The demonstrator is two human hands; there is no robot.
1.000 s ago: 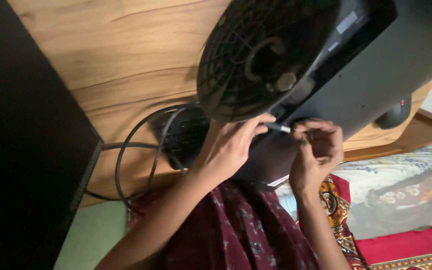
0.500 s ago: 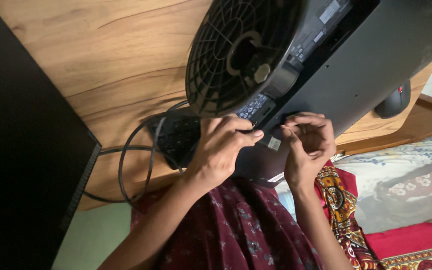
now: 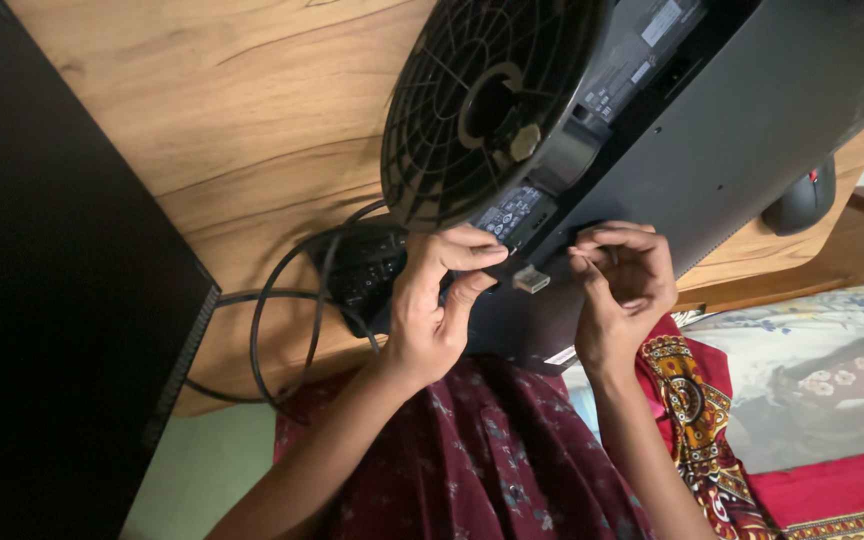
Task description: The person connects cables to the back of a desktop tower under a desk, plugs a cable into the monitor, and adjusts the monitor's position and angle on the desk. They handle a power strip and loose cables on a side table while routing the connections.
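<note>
Behind the tilted monitor (image 3: 752,110), tipped back so its ports face up, the left hand (image 3: 437,310) pinches a small metal-tipped plug (image 3: 531,279) between thumb and forefinger. At three o'clock from it, the right hand (image 3: 622,290) curls loosely, fingertips together, steadying the monitor's edge. Black cables (image 3: 282,330) loop at nine o'clock.

Left hand (image 3: 430,305): bare, no ring or watch in view.
Right hand (image 3: 620,290): bare, wrist without a band.
Forearms: both uncovered as far as the frame shows; no sleeve cuff reaches them.
Garment (image 3: 482,455): dark maroon cloth with a small, pale, scattered floral print, lying over the lap.
Garment trim (image 3: 687,400): red fabric with an ornate yellow and black patterned border beside the right forearm.
</note>
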